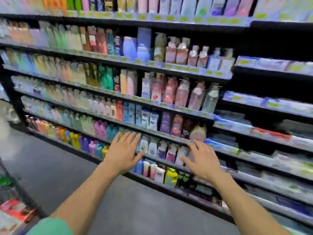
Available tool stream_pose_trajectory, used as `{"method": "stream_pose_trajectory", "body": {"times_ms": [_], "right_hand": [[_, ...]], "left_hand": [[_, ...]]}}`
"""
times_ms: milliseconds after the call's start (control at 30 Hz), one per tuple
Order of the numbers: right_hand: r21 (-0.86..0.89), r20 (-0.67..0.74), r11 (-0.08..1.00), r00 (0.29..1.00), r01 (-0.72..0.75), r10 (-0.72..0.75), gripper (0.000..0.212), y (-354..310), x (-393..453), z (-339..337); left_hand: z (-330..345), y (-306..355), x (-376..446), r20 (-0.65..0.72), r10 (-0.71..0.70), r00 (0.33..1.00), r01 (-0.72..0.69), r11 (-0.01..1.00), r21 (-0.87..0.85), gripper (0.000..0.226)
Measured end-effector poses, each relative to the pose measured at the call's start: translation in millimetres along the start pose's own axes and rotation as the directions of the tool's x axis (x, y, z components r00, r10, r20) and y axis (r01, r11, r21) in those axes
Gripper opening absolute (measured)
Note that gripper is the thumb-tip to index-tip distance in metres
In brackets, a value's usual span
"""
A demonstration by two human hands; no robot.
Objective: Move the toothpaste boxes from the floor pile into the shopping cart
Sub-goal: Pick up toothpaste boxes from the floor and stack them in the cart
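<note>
Both hands, left point(123, 154) and right point(204, 160), spread, empty, facing shelves point(169, 106); pile unseen; risk: brushing bottles point(153, 146) off.

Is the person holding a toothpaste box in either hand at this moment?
No. The left hand and the right hand are both empty, fingers spread, stretched out toward the shelves.

Even, bright store lighting with a bluish-purple cast; no strong glare, and the grey floor point(50, 167) shows only soft shading. Heavy motion blur smears the rows of coloured bottles on the black shelving point(152, 106), labels unreadable. Wide-angle distortion bows and tilts the shelf lines toward the frame edges.
</note>
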State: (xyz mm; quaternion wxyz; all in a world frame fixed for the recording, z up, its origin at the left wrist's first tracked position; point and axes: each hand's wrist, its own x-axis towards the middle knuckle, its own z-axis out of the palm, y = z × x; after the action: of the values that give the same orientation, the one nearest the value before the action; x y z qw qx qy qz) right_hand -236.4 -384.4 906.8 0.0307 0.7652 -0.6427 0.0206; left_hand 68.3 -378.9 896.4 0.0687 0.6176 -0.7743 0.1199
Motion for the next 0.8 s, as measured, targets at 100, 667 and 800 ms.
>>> {"method": "stream_pose_trajectory", "body": {"times_ms": [100,667,800], "right_hand": [[-0.016,0.004,0.994,0.994,-0.11,0.11,0.111,95.0,-32.3,-3.0],[-0.007,0.087,0.484,0.482,-0.875,0.872,0.073,427.0,-304.4,42.9],[-0.014,0.114,0.281,0.278,-0.96,0.954,0.074,463.7,-345.4,53.4]], "left_hand": [[-1.0,80.6,29.7,0.017,0.071,0.997,-0.07,0.997,-0.028,0.094],[19.4,596.4,162.8,0.037,0.841,0.539,-0.826,0.537,-0.169,0.09],[29.1,705.3,169.2,0.031,0.937,0.348,-0.92,0.348,-0.179,0.091]]}}
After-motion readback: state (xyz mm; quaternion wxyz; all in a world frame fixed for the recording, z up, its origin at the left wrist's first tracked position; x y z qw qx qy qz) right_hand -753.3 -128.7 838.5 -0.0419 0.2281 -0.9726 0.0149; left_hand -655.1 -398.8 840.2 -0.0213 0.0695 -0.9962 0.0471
